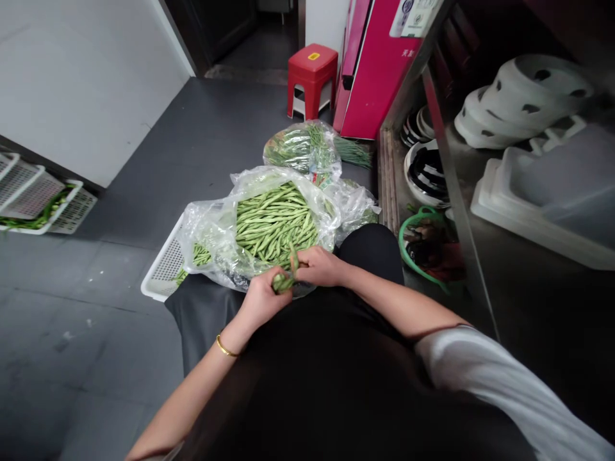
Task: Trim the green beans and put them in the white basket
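Note:
Close to my lap, my left hand (266,298) is closed around a small bunch of green beans (283,282). My right hand (318,266) grips bean ends at the same bunch, its fingers pinched just right of the left ones. Beyond both hands, a large clear plastic bag (206,221) lies open, with a heap of green beans (273,221) inside. Left of the bag, partly beneath it, a white perforated basket (166,266) shows some beans. The fingertips are partly hidden by the beans and by each other.
Behind the bean bag lie a bag of leafy greens (298,147) and another clear bag (355,205). A red stool (312,77) stands farther back. To the right are a metal shelf (461,211) and a green-rimmed basket (406,250). Stacked white baskets (72,205) stand left.

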### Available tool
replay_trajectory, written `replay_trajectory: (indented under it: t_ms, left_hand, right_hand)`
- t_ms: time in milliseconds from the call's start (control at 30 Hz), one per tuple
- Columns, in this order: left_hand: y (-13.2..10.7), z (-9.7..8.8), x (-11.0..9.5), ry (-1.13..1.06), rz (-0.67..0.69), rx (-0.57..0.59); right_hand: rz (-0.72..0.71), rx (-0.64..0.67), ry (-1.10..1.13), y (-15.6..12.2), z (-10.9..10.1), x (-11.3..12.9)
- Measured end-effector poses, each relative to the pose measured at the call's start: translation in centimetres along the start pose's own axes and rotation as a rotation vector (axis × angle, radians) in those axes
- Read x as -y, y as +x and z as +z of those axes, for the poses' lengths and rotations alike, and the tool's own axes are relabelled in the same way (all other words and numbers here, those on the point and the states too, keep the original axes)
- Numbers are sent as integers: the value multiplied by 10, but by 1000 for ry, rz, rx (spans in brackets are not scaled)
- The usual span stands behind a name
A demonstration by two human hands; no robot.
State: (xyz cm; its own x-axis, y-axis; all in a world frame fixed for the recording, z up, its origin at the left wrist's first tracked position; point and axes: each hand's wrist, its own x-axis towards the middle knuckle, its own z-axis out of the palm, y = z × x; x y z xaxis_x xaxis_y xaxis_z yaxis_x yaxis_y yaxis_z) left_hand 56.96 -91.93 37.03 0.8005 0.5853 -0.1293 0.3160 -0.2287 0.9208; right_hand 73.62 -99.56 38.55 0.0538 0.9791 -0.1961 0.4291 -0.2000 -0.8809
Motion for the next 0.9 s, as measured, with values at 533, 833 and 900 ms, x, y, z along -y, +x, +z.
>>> replay_trajectory:
  t_ms: [533, 833, 900]
  left_hand:
    - [12, -8, -10, -621, -311, -100]
    - [12, -10, -7, -294, -215, 10]
    - [9, -14, -6, -283, -211, 79]
  right_hand:
    - [71, 342, 420, -6, 19, -10]
    - [-99, -9, -625, -17, -14, 8]
    - [-219, -33, -722, -24, -23, 8]
